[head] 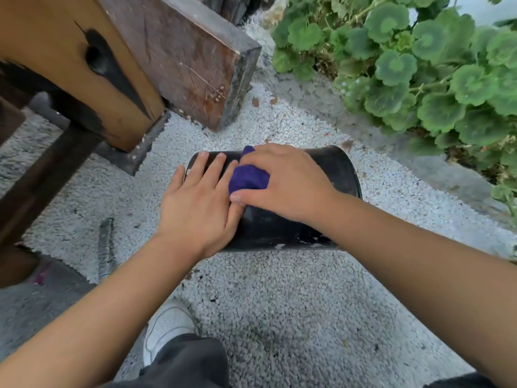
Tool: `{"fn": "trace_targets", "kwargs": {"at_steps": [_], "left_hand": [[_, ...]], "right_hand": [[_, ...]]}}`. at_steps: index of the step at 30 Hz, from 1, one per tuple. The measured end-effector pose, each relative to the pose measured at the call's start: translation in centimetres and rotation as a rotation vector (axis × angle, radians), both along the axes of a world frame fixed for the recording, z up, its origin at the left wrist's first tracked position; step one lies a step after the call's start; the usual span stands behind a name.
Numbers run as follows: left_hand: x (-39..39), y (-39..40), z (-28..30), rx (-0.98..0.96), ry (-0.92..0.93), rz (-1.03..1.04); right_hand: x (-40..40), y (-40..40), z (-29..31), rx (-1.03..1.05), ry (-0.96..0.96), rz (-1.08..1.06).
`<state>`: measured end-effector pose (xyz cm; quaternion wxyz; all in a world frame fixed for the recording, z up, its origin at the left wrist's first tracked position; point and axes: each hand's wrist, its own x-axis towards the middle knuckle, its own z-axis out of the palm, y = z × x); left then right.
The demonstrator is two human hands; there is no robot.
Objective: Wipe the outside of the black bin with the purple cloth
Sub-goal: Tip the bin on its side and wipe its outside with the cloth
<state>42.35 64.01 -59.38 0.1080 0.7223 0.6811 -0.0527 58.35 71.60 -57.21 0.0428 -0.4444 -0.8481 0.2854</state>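
Note:
The black bin (282,231) lies on its side on white gravel, its round wall facing up. My left hand (200,204) lies flat on the bin's left part with the fingers straight, steadying it. My right hand (285,180) covers the bunched purple cloth (247,179) and grips it against the top of the bin, thumb curled under the cloth's near edge. A small tip of the cloth sticks out beyond my knuckles. The bin's far side and its opening are hidden.
Thick wooden beams (179,51) and a wooden post (84,68) stand at the left and back. Green leafy plants (419,71) fill the right back. A dark stick (105,247) lies on the gravel at the left. My white shoe (167,326) is below the bin.

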Motion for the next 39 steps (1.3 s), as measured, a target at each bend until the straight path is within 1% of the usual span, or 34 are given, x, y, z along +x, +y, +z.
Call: {"fn": "trace_targets", "kwargs": {"at_steps": [2,6,10,11,13,17,20,25,27,31,34,37,39], "left_hand": [[-0.1,0.2,0.0,0.004,0.001,0.004],[-0.3,1.1,0.0,0.012,-0.035,0.043],[-0.3,1.5,-0.2,0.031,-0.041,0.054],[-0.2,1.7,-0.1,0.03,-0.038,0.053],[-0.2,2.1,0.0,0.025,-0.037,0.057],[-0.4,2.7,-0.1,0.024,-0.038,0.057],[-0.4,3.1,-0.1,0.023,-0.046,0.048],[-0.5,3.7,0.3,0.042,-0.059,0.036],[-0.7,4.4,0.4,0.037,-0.067,0.03],[-1.2,5.9,0.2,0.01,-0.094,0.049],[-1.6,6.9,0.2,-0.004,-0.118,0.046],[-1.8,7.8,0.3,-0.001,-0.141,0.024],[-1.8,8.1,0.2,0.032,-0.155,0.016]], "right_hand": [[1.6,0.5,0.0,0.017,0.054,-0.006],[8.0,1.9,0.5,0.107,0.072,0.0],[13.5,2.2,0.8,0.044,0.147,-0.049],[13.7,2.0,0.9,0.047,0.14,-0.032],[12.7,1.5,0.5,0.12,0.086,0.036],[8.0,0.6,-0.1,0.302,0.033,0.063],[4.8,0.3,0.0,0.313,0.043,0.05],[0.8,-0.6,-0.4,0.313,0.088,0.099],[2.0,0.1,0.0,0.318,0.074,0.09],[7.2,1.8,1.3,0.34,0.022,0.062],[10.7,2.6,1.9,0.383,-0.011,0.001],[11.8,2.8,1.5,0.373,0.047,-0.076],[10.3,2.3,0.9,0.39,0.085,-0.131]]}}
